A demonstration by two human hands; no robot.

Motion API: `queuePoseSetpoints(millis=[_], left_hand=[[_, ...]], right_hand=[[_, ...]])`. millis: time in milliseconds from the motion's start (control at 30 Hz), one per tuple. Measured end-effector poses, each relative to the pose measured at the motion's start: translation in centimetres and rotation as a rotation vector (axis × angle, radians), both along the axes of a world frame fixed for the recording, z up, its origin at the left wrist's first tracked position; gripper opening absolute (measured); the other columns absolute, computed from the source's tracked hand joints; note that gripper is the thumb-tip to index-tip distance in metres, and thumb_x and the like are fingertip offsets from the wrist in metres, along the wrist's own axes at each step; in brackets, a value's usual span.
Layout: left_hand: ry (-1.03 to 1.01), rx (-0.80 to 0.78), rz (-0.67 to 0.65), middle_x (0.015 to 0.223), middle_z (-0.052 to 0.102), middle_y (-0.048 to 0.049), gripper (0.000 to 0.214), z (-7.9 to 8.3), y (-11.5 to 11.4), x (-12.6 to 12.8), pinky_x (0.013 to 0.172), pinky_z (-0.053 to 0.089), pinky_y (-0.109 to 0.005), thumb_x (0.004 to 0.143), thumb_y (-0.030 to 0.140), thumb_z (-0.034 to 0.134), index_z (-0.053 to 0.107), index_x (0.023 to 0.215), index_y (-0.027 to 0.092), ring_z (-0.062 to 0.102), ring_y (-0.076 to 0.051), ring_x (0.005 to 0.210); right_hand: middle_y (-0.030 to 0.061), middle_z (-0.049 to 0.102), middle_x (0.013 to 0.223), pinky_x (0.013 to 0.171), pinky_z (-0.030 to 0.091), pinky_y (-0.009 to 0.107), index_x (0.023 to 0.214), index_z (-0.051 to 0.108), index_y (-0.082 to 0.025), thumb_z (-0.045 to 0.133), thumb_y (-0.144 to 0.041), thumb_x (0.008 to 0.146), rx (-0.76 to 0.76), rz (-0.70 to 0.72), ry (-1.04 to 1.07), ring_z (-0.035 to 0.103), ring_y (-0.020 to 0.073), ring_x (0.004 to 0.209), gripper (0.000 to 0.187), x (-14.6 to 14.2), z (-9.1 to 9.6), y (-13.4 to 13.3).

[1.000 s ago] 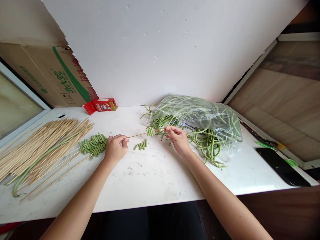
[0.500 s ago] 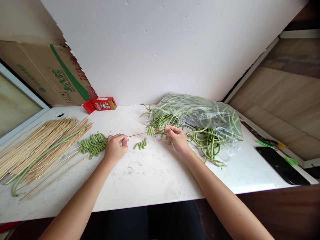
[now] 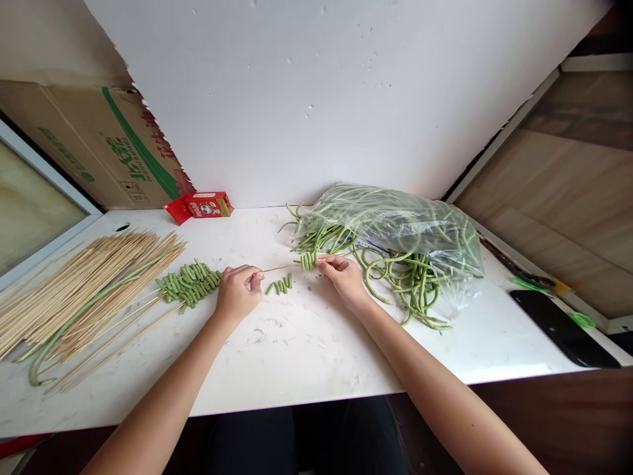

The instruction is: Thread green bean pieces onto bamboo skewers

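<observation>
Thin bamboo skewer [image 3: 279, 267], pinched steady in our left hand [image 3: 237, 293], lets our right hand [image 3: 343, 280] grip its threaded cut green bean pieces [image 3: 307, 261].

Bare forearms, slender, uncovered from elbow to wrist; left hand [image 3: 237, 293] and right hand [image 3: 343, 280] likewise bare, nails short; low between the arms, dark near-black clothing [image 3: 297, 442] over the lap, its detail lost in shadow
</observation>
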State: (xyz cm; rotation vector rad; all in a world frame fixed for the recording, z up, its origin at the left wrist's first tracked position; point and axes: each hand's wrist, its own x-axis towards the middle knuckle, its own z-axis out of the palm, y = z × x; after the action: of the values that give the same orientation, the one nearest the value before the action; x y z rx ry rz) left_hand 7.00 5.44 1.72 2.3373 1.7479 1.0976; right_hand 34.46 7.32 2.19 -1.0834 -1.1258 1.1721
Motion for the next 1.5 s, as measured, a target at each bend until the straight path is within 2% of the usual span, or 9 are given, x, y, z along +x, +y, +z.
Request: queuePoseSetpoints(millis=[167,333,467,600,800,1000,1167,1367,1500], left_hand=[[-0.026,0.016,0.002,0.069,0.069,-0.0009,0.020,-0.1,0.1,-0.2,0.078,0.041,-0.037,0.093,0.022,0.057,0.070,0.078,0.022,0.057,-0.019,0.062],[-0.124,0.014,0.075,0.065,0.066,-0.0010,0.022,0.3,0.5,-0.7,0.071,0.041,-0.034,0.094,0.026,0.057,0.072,0.078,0.021,0.055,-0.018,0.060],[-0.166,0.011,0.113,0.065,0.066,-0.0016,0.022,0.4,0.8,-1.1,0.067,0.039,-0.033,0.093,0.027,0.057,0.072,0.078,0.021,0.055,-0.018,0.061],[-0.180,0.007,0.099,0.065,0.065,-0.0020,0.023,0.5,0.9,-1.1,0.065,0.039,-0.033,0.094,0.027,0.056,0.072,0.078,0.021,0.055,-0.018,0.061],[-0.200,0.000,0.097,0.070,0.069,-0.0036,0.023,0.7,0.9,-1.4,0.065,0.040,-0.033,0.095,0.027,0.055,0.071,0.080,0.021,0.057,-0.019,0.064],[-0.209,0.003,0.110,0.070,0.070,-0.0027,0.023,0.8,1.0,-1.8,0.065,0.039,-0.033,0.095,0.028,0.057,0.071,0.078,0.021,0.058,-0.019,0.063],[-0.214,-0.007,0.111,0.069,0.069,-0.0023,0.024,0.9,1.0,-1.7,0.064,0.038,-0.033,0.096,0.029,0.057,0.071,0.078,0.021,0.059,-0.018,0.063],[-0.214,-0.003,0.120,0.070,0.070,-0.0030,0.025,1.0,0.9,-1.8,0.064,0.038,-0.032,0.097,0.030,0.056,0.072,0.080,0.021,0.058,-0.018,0.063],[-0.214,0.011,0.117,0.068,0.069,-0.0028,0.024,0.7,1.1,-2.0,0.065,0.039,-0.032,0.097,0.029,0.056,0.072,0.081,0.021,0.057,-0.018,0.063]], right_hand=[[0.0065,0.078,0.088,0.070,0.052,0.032,0.087,0.081,-0.022,0.092,-0.062,0.070,-0.001,0.022,-0.016,0.068,0.0224,0.084,0.045,0.3,0.4,0.1],[0.0053,0.078,0.091,0.070,0.049,0.032,0.101,0.083,-0.023,0.085,-0.066,0.078,0.058,0.012,-0.122,0.064,0.0211,0.081,0.049,0.4,0.7,-0.1],[0.0059,0.077,0.088,0.071,0.047,0.034,0.098,0.082,-0.023,0.076,-0.054,0.090,0.206,0.065,-0.428,0.059,0.0208,0.076,0.033,-0.1,0.7,-0.7],[0.0083,0.078,0.090,0.082,0.049,0.039,0.095,0.081,-0.024,0.075,-0.045,0.093,0.332,0.152,-0.772,0.063,0.0257,0.087,0.022,-1.5,1.0,-1.2],[0.0112,0.076,0.101,0.082,0.051,0.038,0.119,0.080,-0.024,0.093,-0.057,0.078,0.351,0.260,-1.086,0.065,0.0325,0.106,0.055,-3.1,1.6,-1.2],[0.0123,0.075,0.107,0.087,0.052,0.039,0.121,0.081,-0.024,0.085,-0.052,0.090,0.419,0.397,-1.100,0.065,0.0312,0.106,0.042,-2.6,2.0,-0.2],[0.0104,0.079,0.103,0.091,0.052,0.040,0.109,0.082,-0.023,0.077,-0.035,0.095,0.450,0.391,-1.059,0.068,0.0292,0.102,0.019,-2.2,2.2,0.1],[0.0067,0.083,0.099,0.077,0.051,0.036,0.114,0.080,-0.025,0.076,-0.018,0.083,0.275,0.329,-1.077,0.068,0.0317,0.105,0.033,-3.7,2.6,-0.4],[0.0072,0.083,0.097,0.075,0.051,0.036,0.111,0.081,-0.023,0.074,-0.014,0.082,0.209,0.269,-1.083,0.069,0.0328,0.105,0.031,-4.5,2.6,-0.9]])
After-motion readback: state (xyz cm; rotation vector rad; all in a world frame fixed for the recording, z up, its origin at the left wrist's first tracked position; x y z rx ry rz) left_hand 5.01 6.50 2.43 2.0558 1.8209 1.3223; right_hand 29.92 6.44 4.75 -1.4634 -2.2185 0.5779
